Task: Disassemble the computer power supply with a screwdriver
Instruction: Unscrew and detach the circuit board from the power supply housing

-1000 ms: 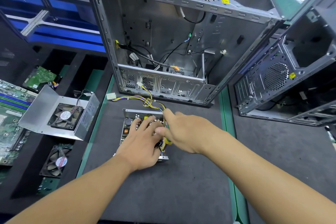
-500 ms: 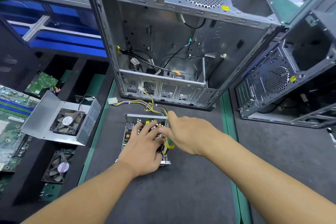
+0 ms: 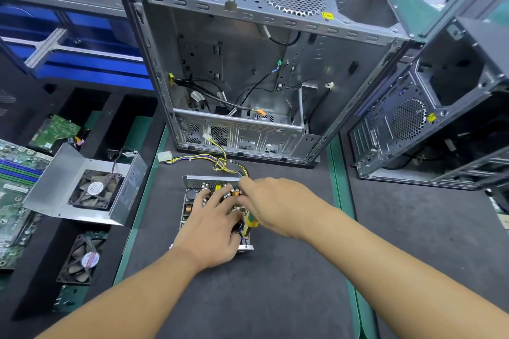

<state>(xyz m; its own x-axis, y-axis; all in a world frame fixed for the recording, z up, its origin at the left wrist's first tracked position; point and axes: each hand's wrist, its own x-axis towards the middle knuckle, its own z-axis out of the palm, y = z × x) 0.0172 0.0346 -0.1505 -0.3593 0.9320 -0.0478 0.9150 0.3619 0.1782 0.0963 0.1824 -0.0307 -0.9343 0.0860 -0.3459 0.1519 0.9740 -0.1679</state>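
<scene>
**A:** What can't you make out here?

**B:** Most of the power supply [image 3: 192, 202]. It lies mid-frame on the dark tabletop [image 3: 275, 297] with its lid off. Both hands cover its near and right parts. Only the left strip of its board, with a copper coil and a dark capacitor, and the far metal rim show.

**A:** And the tool?

**B:** The screwdriver [image 3: 253, 222] is nearly all hidden. A bit of yellow and green handle peeks out under the right hand [image 3: 278, 206]. The shaft and tip are out of sight, so I cannot tell which screw it meets.

**A:** How is that hand set?

**B:** It is curled round the handle. The forefinger reaches toward the far rim, where the yellow wires [image 3: 203, 158] leave the unit.

**A:** The left hand [image 3: 212, 226]?

**B:** Its fingers are spread and fairly straight, lying flat on the board's parts. It holds nothing.

**A:** Where do the wires go?

**B:** They run up the frame toward the open computer case [image 3: 248, 63] standing just behind. One white plug lies on the tabletop, and another sits at the case's lower panel.

**A:** Anything cut off?

**B:** A second case [image 3: 427, 124] runs off the right edge, and a circuit board [image 3: 13, 187] is cropped at the left edge. Beside that board lies a metal cover [image 3: 55, 181] with a fan fixed in it. A loose fan [image 3: 82, 259] sits below it in the lower left. The print on both fan labels is too small to read.
</scene>
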